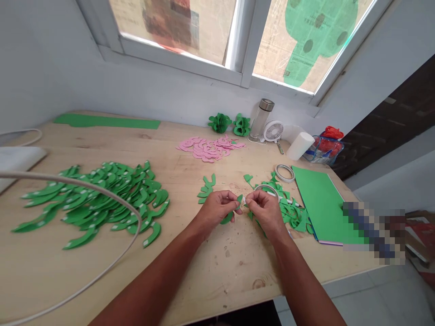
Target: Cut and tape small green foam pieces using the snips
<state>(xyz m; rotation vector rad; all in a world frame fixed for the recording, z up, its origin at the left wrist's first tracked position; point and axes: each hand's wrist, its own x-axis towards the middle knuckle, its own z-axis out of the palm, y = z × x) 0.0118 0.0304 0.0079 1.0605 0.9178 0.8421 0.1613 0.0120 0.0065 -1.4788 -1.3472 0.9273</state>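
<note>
Left hand (220,206) and right hand (265,208) work close together above the wooden table (204,280), each closed in a pinch: the left on one curved green paper piece (239,199), its tip poking up between the hands, the right on one tiny white bit (244,202) at that tip. Just beyond the left hand lies a small cluster of lobed green cut-outs (206,188), overlapping too closely to count. Smooth, crescent-like green strips (112,194) with white patches at their ends heap on the left, too many to count, as are the flat, wavy pink cut-outs (210,148). Around the right hand spread jagged green scraps (295,217), with two tape rings (284,180) nearby and one stack of flat green sheets (322,203) beyond. Along the wall stand two ruffled, layered green paper ornaments (219,122), one clear bottle (261,120) with a metal lid, one white fan (273,131), one white roll (300,146) and one transparent basket (322,156) holding crinkled red material (331,133). One long green sheet (112,121) lies at the far left edge.
</note>
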